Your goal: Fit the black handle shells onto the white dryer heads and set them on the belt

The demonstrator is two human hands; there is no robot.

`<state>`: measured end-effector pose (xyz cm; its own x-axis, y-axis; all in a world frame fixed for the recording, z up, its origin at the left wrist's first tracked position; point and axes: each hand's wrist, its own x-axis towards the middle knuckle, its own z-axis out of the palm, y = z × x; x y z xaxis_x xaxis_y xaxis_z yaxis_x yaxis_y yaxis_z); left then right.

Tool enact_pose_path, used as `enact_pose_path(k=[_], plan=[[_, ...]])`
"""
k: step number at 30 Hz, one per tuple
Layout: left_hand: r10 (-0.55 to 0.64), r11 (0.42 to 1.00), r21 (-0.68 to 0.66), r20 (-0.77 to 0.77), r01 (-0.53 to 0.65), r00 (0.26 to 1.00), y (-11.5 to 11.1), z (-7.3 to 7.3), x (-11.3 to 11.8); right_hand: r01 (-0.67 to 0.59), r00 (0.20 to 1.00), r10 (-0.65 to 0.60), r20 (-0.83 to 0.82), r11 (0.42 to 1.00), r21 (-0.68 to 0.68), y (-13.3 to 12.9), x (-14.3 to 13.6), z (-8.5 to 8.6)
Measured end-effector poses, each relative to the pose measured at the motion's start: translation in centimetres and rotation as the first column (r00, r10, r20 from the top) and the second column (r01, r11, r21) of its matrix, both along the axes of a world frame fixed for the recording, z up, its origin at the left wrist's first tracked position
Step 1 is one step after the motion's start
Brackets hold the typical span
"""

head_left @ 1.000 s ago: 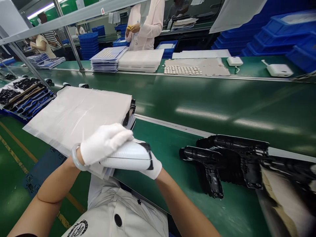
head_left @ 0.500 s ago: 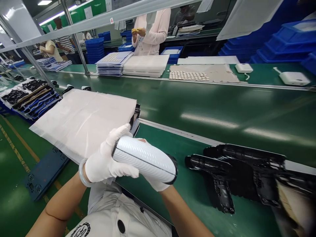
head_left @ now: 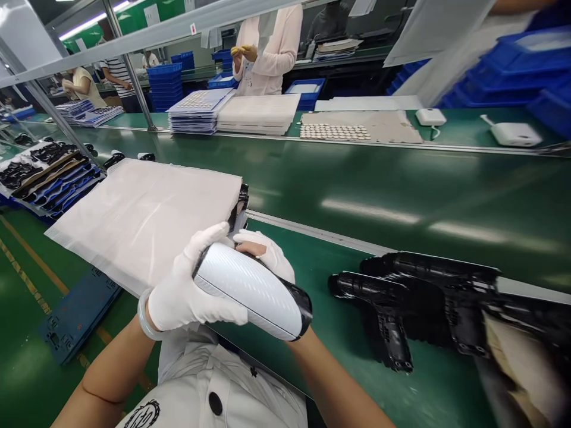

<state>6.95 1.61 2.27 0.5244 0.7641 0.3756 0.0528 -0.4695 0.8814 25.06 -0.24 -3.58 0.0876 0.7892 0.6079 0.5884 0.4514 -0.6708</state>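
Observation:
In front of my body is a rounded, pale blue-white housing (head_left: 247, 285) with black edging, a seam along its side and a fine wavy texture. My left hand (head_left: 182, 291), in a white glove, is closed round its left end, thumb above and fingers along the near side. My right hand (head_left: 274, 258), gloved with bare skin at a fingertip, wraps the far side from behind; the housing hides part of it. To the right lie black gun-shaped plastic shells, a smaller shell (head_left: 372, 286) and a longer shell (head_left: 437, 267).
A white sheet (head_left: 156, 208) covers a stack with black parts at its edge, left of my hands. Beyond runs a green conveyor belt (head_left: 285, 172). A co-worker (head_left: 267, 53) stands across it. A metal rail (head_left: 147, 44) crosses above; a blurred cardboard-like piece (head_left: 513, 356) lies right.
The housing has tilted in my hands, so more black shows on its far side. My right hand's fingers now show over that side. A person's blurred arm has appeared at the upper right.

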Motion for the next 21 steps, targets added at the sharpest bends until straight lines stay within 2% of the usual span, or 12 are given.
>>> enact_pose_path(k=[4,8,10,16,21], plan=[[0.016,1.0,-0.018,-0.039,-0.017,0.999,0.1,0.3,0.0,0.045,0.994,-0.062,0.09,0.983,0.178,-0.5,0.4,0.1],[-0.004,1.0,-0.013,-0.005,0.004,1.0,0.1,0.3,-0.1,0.196,0.949,-0.264,0.17,0.921,0.337,0.1,0.4,-0.3],[-0.012,1.0,-0.005,0.009,0.012,1.0,0.1,0.3,-0.1,0.241,0.929,-0.322,0.182,0.9,0.363,0.5,0.4,-0.1],[0.002,1.0,-0.019,-0.008,-0.002,1.0,0.0,0.7,0.0,0.255,0.914,-0.351,0.202,0.886,0.387,0.5,0.8,0.6],[0.002,1.0,-0.02,-0.027,-0.003,1.0,-0.1,0.9,0.2,0.287,0.836,-0.456,0.305,0.837,0.466,0.3,1.4,1.5]])
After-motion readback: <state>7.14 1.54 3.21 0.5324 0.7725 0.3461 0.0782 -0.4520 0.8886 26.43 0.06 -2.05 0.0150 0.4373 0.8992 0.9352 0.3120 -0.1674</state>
